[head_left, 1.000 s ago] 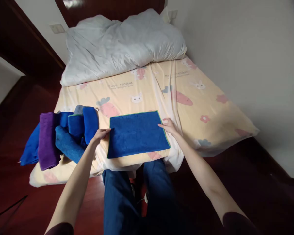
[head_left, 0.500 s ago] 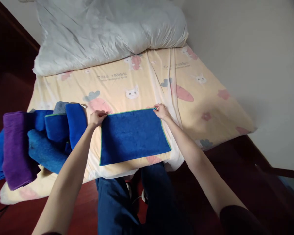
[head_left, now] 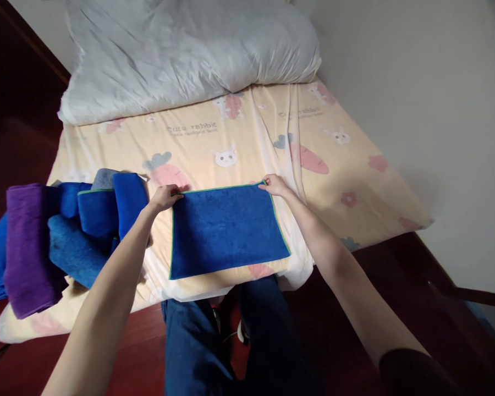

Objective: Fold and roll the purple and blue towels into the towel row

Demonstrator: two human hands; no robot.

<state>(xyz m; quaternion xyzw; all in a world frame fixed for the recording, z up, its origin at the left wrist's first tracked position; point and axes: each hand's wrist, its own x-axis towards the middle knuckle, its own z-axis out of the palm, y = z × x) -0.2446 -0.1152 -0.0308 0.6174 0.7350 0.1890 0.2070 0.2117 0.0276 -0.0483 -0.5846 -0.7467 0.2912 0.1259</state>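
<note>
Both hands have moved up to the far corners of the blue towel (head_left: 226,228), which lies flat on the bed sheet (head_left: 334,181) near the edge of the bed. A second ago the hands were lower, at the middle of the towel's two sides. Now the left hand (head_left: 165,197) pinches the far left corner, with its fingers closed on the green edge. The right hand (head_left: 274,185) pinches the far right corner the same way. It looks like the towel is gripped and ready to be lifted or folded.

Since half a second ago, very little is different: the hands stay on the same corners and the towel has not moved.

Just left of the left fingers sits a pile of towels (head_left: 86,225), blue ones and a purple one. Far past the fingertips is a puffy white quilt (head_left: 190,49).
</note>
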